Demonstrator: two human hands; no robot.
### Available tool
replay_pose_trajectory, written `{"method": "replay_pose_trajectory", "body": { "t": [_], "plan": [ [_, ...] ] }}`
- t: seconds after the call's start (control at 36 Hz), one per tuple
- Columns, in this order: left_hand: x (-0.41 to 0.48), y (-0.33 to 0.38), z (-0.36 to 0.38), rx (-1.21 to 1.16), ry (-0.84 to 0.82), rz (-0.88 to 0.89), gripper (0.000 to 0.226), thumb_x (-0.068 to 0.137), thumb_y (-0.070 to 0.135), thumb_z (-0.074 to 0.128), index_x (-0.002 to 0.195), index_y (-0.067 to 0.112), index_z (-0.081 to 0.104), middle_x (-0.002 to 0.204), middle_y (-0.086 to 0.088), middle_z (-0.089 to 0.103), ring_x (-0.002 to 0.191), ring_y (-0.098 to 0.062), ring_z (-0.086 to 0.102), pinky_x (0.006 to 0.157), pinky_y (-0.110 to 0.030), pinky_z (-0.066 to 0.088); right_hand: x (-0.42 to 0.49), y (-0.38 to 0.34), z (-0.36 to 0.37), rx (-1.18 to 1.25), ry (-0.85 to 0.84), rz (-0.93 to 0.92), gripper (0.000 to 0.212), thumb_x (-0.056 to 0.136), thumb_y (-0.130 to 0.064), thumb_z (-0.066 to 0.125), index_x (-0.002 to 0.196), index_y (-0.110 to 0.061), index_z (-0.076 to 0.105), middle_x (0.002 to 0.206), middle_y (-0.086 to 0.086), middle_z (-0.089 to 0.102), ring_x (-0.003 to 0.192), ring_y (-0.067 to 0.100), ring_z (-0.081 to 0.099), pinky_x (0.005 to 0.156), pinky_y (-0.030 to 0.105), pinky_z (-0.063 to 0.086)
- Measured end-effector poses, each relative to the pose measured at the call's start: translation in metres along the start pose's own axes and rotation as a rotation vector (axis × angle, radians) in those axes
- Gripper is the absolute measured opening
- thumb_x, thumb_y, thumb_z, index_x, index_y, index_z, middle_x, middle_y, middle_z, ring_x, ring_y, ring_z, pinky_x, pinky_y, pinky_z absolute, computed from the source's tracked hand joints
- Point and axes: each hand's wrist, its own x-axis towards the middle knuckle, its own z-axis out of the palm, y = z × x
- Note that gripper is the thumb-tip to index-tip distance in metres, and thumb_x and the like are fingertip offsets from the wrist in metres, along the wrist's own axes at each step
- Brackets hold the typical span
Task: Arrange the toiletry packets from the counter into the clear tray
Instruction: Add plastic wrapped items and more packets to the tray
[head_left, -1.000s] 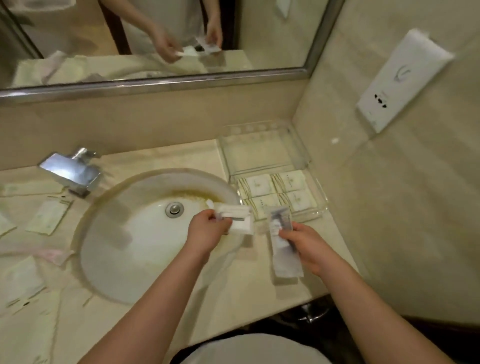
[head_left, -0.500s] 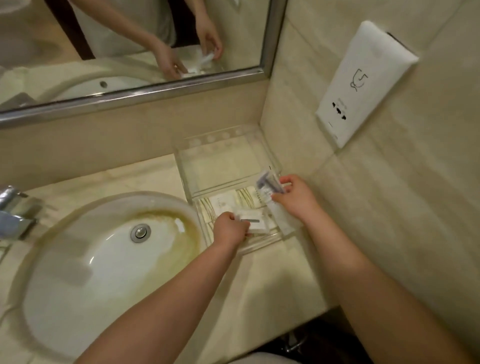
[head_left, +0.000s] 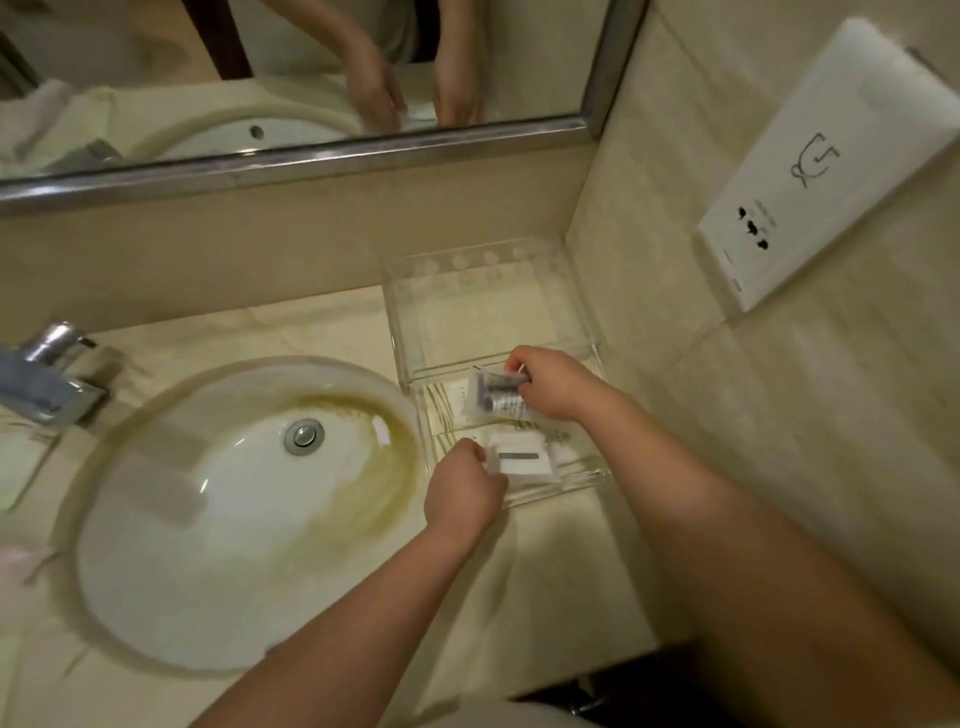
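Observation:
A clear tray (head_left: 493, 312) stands in the counter's back right corner, its far half bare. My left hand (head_left: 462, 493) grips a white packet with a dark stripe (head_left: 524, 460) at the near end of the tray. My right hand (head_left: 556, 382) holds a see-through packet with a dark item inside (head_left: 496, 397) over the tray's middle. Pale flat packets (head_left: 452, 400) lie beneath both in the tray, mostly hidden.
A round white sink (head_left: 234, 514) with yellow staining fills the counter left of the tray. A chrome tap (head_left: 49, 379) sits at the far left. A mirror (head_left: 291, 78) runs along the back wall. A white wall socket panel (head_left: 831, 166) hangs on the right wall.
Both hands went from over the sink's edge to the tray with their packets. Since half a second ago the right hand's packet has been lowered flatter over the tray's middle.

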Motion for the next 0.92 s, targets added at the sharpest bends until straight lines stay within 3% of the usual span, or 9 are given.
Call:
{"method": "replay_pose_trajectory", "body": {
  "t": [0.14,0.25,0.42,0.56,0.61,0.67,0.75,0.83,0.92],
  "plan": [
    [-0.009,-0.007,-0.009,0.044,0.083,0.008,0.02,0.082,0.018,0.063,0.1,0.02,0.054,0.081,0.005,0.06,0.074,-0.019,0.056,0.052,-0.029,0.035,-0.001,-0.002,0.004,0.015,0.049,-0.02,0.028,0.088,-0.008,0.05,0.109,-0.024,0.058,0.111,0.006,0.066,0.095,0.027,0.061,0.079,0.037,0.051],
    [-0.018,-0.011,-0.012,0.123,0.16,-0.01,0.022,0.086,0.02,0.061,0.105,0.021,0.051,0.082,0.007,0.055,0.072,-0.019,0.051,0.055,-0.03,0.037,-0.002,-0.008,0.007,-0.01,0.063,-0.038,0.025,0.089,-0.009,0.049,0.106,-0.026,0.055,0.105,0.005,0.066,0.087,0.025,0.061,0.073,0.038,0.052],
    [-0.025,-0.01,-0.016,0.261,0.162,0.043,0.037,0.085,0.033,0.066,0.111,0.019,0.043,0.086,0.0,0.065,0.082,-0.026,0.066,0.056,-0.031,0.039,-0.002,-0.017,0.013,-0.008,0.063,-0.058,0.022,0.088,-0.01,0.051,0.103,-0.026,0.054,0.099,0.002,0.066,0.082,0.023,0.061,0.07,0.038,0.052],
    [-0.033,-0.021,-0.009,0.29,0.285,0.31,0.016,0.078,0.011,0.057,0.091,0.013,0.048,0.089,-0.006,0.055,0.078,-0.028,0.056,0.056,-0.035,0.036,0.001,-0.025,0.021,-0.034,-0.008,-0.106,0.019,0.09,-0.014,0.056,0.105,-0.025,0.059,0.104,0.003,0.066,0.089,0.022,0.061,0.076,0.038,0.052],
    [-0.038,-0.025,0.002,0.37,0.281,0.528,0.018,0.074,0.014,0.059,0.09,0.013,0.054,0.09,-0.007,0.054,0.081,-0.028,0.053,0.063,-0.037,0.043,0.003,-0.028,0.025,-0.059,-0.035,-0.113,0.02,0.09,-0.014,0.055,0.106,-0.026,0.06,0.106,0.002,0.066,0.09,0.022,0.06,0.075,0.036,0.05],
    [-0.04,-0.027,0.012,0.476,0.197,0.656,0.034,0.078,0.026,0.057,0.108,0.011,0.058,0.113,-0.01,0.056,0.104,-0.031,0.053,0.082,-0.041,0.048,0.004,-0.029,0.029,-0.102,-0.073,-0.111,0.022,0.09,-0.012,0.053,0.106,-0.027,0.06,0.107,0.001,0.066,0.09,0.021,0.06,0.071,0.033,0.046],
    [-0.041,-0.031,0.022,0.604,-0.021,0.637,0.066,0.09,0.044,0.048,0.144,0.009,0.037,0.154,-0.016,0.032,0.143,-0.039,0.024,0.114,-0.052,0.028,0.004,-0.03,0.034,-0.154,-0.014,-0.118,0.022,0.09,-0.017,0.058,0.11,-0.025,0.061,0.109,0.002,0.068,0.093,0.022,0.061,0.076,0.035,0.049],
    [-0.04,-0.039,0.027,0.671,-0.129,0.587,0.077,0.094,0.055,0.032,0.155,0.013,0.008,0.164,-0.012,0.005,0.15,-0.035,-0.003,0.119,-0.053,0.007,-0.002,-0.025,0.041,-0.193,0.194,-0.193,0.034,0.085,-0.024,0.068,0.117,-0.022,0.06,0.115,0.004,0.063,0.105,0.026,0.057,0.085,0.039,0.048],
    [-0.039,-0.039,0.028,0.697,-0.143,0.555,0.077,0.095,0.057,0.024,0.155,0.015,0.0,0.164,-0.01,-0.001,0.15,-0.033,-0.011,0.121,-0.052,0.002,-0.017,-0.016,0.051,-0.185,0.325,-0.226,0.036,0.082,-0.027,0.07,0.118,-0.022,0.063,0.117,0.004,0.061,0.109,0.026,0.053,0.089,0.038,0.046]
  ]
}}
